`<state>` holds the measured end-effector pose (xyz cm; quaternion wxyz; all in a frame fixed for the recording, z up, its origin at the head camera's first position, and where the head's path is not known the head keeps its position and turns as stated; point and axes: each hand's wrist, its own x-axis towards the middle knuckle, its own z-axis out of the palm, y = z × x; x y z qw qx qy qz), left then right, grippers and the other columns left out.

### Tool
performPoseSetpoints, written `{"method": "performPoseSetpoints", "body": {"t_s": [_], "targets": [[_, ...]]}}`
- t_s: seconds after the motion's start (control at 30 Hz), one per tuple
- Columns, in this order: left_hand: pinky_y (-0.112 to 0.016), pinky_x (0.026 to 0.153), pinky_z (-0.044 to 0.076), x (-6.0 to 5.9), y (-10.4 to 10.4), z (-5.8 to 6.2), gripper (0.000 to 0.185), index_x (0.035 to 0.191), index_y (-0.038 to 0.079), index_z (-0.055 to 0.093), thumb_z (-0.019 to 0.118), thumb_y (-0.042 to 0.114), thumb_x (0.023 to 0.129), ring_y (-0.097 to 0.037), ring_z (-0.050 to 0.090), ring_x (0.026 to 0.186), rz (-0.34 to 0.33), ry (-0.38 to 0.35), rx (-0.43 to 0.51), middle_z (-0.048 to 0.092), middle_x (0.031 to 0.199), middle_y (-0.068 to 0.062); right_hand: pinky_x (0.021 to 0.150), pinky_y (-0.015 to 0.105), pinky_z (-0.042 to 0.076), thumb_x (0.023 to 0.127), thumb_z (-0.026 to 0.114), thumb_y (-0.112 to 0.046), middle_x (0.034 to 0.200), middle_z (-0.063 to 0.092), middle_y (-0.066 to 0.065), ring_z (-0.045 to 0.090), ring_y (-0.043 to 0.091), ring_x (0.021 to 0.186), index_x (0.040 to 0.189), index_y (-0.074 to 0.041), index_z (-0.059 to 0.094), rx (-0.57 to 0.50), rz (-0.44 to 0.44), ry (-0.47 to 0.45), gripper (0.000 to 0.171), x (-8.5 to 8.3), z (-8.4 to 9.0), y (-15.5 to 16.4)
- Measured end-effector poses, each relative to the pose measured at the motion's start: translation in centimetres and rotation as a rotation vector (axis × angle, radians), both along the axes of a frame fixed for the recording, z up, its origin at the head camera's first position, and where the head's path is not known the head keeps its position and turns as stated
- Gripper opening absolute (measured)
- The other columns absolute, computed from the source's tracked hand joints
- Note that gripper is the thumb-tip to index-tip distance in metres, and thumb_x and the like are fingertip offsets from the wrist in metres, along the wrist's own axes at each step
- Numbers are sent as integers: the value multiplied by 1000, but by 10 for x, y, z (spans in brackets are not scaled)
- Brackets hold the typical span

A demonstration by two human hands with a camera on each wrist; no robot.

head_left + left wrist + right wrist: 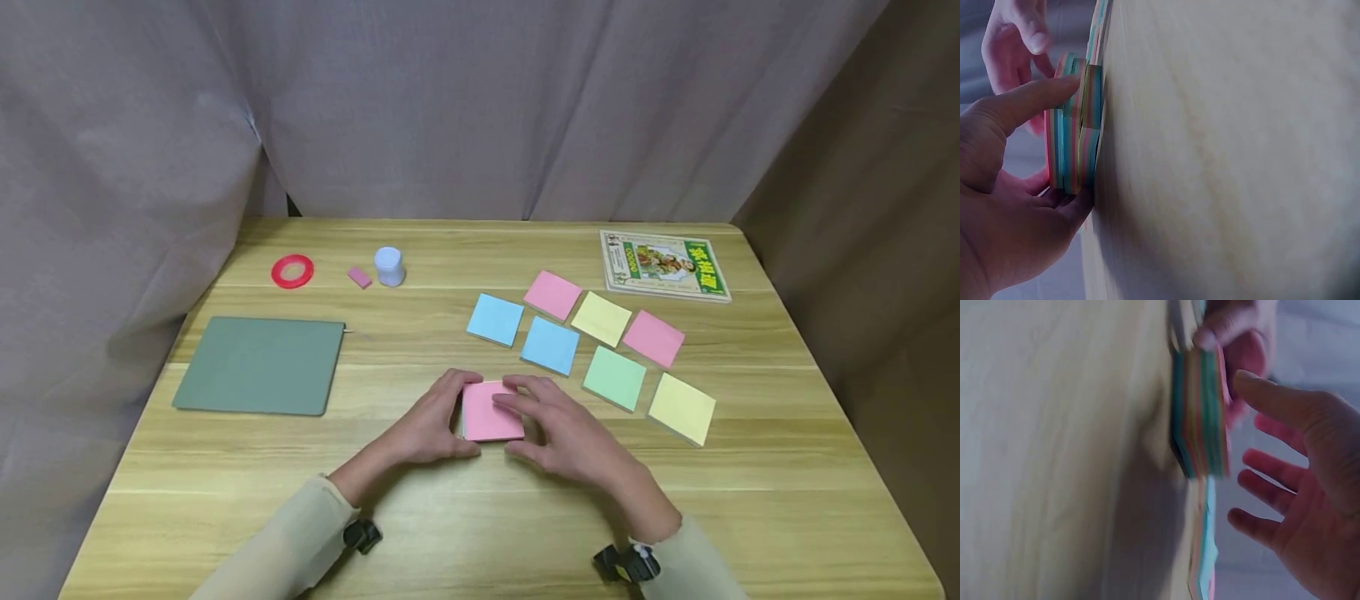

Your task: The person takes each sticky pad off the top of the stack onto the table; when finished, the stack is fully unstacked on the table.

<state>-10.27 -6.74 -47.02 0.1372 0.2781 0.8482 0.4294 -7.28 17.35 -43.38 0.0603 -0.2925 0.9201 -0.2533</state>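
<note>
A stack of sticky note pads [491, 412] with a pink top sheet stands on the table in front of me. My left hand [433, 423] grips its left side, thumb at the near edge and fingers at the far edge. In the left wrist view the striped, many-coloured edges of the stack [1072, 147] show its layers slightly out of line. My right hand [558, 429] is at the stack's right side, fingers spread and loosely bent. The right wrist view shows these fingers [1269, 487] apart from the stack, with nothing held in them.
Beyond my right hand lie several loose pads: blue [550, 346], pink [552, 294], yellow [682, 408] and green [615, 377]. A picture booklet [666, 265] is at back right. To the left are a green notebook [258, 365], red tape roll [292, 272], pink eraser [359, 277] and white container [389, 267].
</note>
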Motion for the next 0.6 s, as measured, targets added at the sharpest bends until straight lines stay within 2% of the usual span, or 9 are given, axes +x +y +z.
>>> {"method": "performPoseSetpoints", "body": {"t_s": [0.2,0.33,0.4,0.6], "targets": [[-39,107,36,-1,0,1,90,140,6,40,91,13,65,-20,42,128,-3,18,-14,45,137,-6,113,45,25,77,83,-30,152,37,8,31,25,139,143,-16,52,29,92,43,74,-6,-8,-23],[-38,107,36,-1,1,-1,92,141,7,40,91,13,65,-19,42,128,-3,37,-12,46,136,-5,110,43,30,75,85,-25,149,40,6,34,23,136,143,-16,52,39,96,83,76,-12,-9,-30],[-38,107,36,-1,1,-2,93,142,7,40,91,13,65,-19,42,128,-1,43,-14,46,136,-5,107,41,35,75,85,-24,148,41,5,36,22,134,144,-17,51,45,90,80,77,-15,-9,-32],[-38,107,36,-1,1,-2,92,142,7,40,91,11,66,-19,42,127,-7,57,-29,46,136,-6,104,40,39,76,84,-25,145,44,5,40,21,131,145,-17,49,79,84,53,78,-18,-8,-33]]}}
